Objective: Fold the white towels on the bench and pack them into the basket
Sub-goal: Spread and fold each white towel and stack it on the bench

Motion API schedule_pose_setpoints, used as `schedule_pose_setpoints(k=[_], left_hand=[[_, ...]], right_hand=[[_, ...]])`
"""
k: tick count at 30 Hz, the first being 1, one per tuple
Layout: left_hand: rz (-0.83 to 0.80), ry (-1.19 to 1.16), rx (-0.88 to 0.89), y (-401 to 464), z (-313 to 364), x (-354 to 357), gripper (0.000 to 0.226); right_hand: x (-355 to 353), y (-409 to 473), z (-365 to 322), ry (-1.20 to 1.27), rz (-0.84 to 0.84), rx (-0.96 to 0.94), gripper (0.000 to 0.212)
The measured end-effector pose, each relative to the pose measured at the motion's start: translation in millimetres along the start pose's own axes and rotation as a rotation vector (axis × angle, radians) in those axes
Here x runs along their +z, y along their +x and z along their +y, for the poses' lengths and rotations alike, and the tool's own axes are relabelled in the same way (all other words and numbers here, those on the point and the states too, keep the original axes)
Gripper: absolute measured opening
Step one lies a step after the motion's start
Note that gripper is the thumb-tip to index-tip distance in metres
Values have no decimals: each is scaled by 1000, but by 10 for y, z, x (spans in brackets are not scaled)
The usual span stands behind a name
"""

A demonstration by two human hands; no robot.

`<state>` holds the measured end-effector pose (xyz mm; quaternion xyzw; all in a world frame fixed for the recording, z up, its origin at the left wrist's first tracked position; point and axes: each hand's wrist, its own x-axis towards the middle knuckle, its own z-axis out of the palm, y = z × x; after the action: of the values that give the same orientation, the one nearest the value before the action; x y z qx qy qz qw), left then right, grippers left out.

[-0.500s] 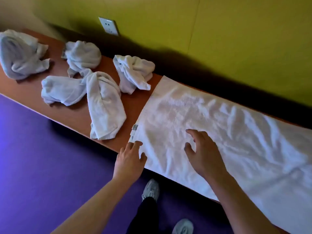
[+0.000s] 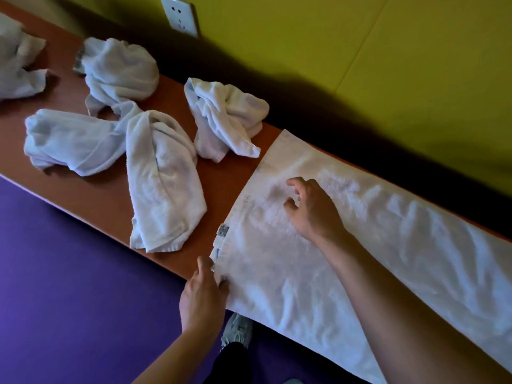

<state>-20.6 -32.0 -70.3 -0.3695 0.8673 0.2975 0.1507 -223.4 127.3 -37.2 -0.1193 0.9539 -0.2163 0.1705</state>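
From the camera on my head I look down on the brown bench (image 2: 91,198), which runs from the upper left toward the lower right along a yellow-green wall (image 2: 360,51). A white towel (image 2: 388,245) lies spread flat over the right part of the bench, wrinkled, its near long edge hanging a little past the bench's front edge. My left hand (image 2: 203,297) is at the near left corner of that towel, thumb and fingers curled and pinching the hem just below the small label (image 2: 223,231) sewn to the short edge. My right hand (image 2: 311,209) lies on top of the towel farther in, close to the same short edge, with its fingers loosely bent and spread; it holds nothing and only touches the cloth. Left of the spread towel, four more white towels sit crumpled on the bench: a long twisted one (image 2: 116,159) nearest the front edge, a bunched one (image 2: 227,117) just beside the flat towel's far corner, a rounded heap (image 2: 119,70) behind the twisted one, and another (image 2: 19,65) cut off by the left border. A white wall socket (image 2: 180,15) sits above them. Below the bench is purple floor (image 2: 69,300), and my grey shoe (image 2: 238,331) shows just under the towel's hanging edge. No basket shows in this view.
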Motion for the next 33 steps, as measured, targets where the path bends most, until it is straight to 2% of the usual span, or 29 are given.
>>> schedule_pose_setpoints(k=[3, 6, 9, 12, 14, 16, 18, 20, 24, 26, 30, 33], left_hand=[[34, -25, 59, -50, -7, -71, 23], [-39, -91, 181, -200, 24, -131, 18], [-79, -139, 348, -345, 33, -151, 21], [-121, -164, 438, -453, 83, -173, 23], [-96, -140, 501, -504, 147, -191, 22], [-53, -120, 572, -545, 219, -215, 15], [-39, -130, 645, -591, 285, -226, 5], [-80, -142, 702, -683, 366, -211, 3], [-169, -167, 732, -953, 546, -116, 5], [-190, -172, 746, -1091, 677, -49, 5], [-256, -194, 823, -1412, 1019, 115, 6], [-289, -155, 894, -1687, 1219, 306, 6]], right_hand=[[56, 148, -60, -17, -8, -3, 43], [115, 250, -139, -25, -55, -86, 46], [178, 294, -233, -76, -164, -190, 49], [217, 301, -346, -258, -282, -160, 48], [203, 304, -375, -352, -256, -107, 47], [141, 299, -339, -324, -120, -14, 44], [35, 291, -239, -149, 37, 85, 31], [-128, 287, -99, 104, 121, 207, 16], [-501, 253, 209, 587, 203, 460, 46], [-621, 193, 386, 754, 200, 581, 48], [-890, -86, 777, 964, 148, 783, 29], [-1105, -344, 1112, 1266, 187, 914, 17]])
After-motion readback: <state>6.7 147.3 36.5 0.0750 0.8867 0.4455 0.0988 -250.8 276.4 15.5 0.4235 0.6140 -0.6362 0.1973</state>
